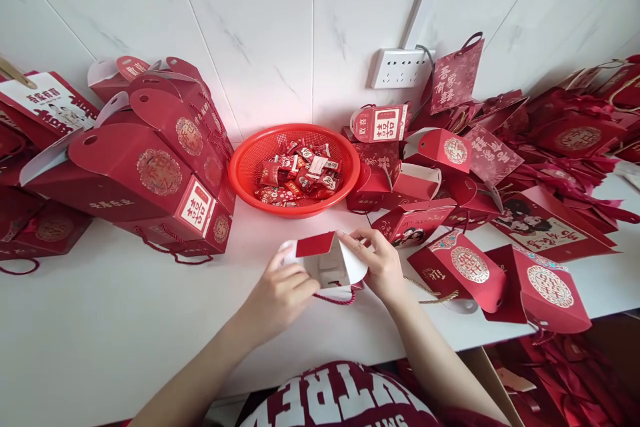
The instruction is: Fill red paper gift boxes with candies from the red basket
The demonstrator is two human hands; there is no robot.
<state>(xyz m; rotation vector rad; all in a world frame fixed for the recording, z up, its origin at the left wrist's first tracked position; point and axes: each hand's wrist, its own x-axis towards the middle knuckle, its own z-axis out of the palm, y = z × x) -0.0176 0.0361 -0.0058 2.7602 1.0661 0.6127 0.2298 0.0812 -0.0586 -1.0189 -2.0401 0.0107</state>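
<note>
Between my two hands is a small red gift box [333, 265], its top flaps spread and its white inside showing. My left hand [286, 290] grips the left side of the box, thumb at the upper edge. On the other side, the fingers of my right hand [376, 260] are closed on a white flap. A dark red cord handle [336, 299] hangs in a loop at the near side of the box. Just beyond stands a red plastic basket [238, 173] holding many wrapped candies [300, 173].
Red gift boxes [160, 173] are stacked at the left. More boxes [465, 263] and bags [457, 77] crowd the right side. A power strip [397, 69] is on the tiled wall. Below the table's right edge, a carton [500, 380] holds red items.
</note>
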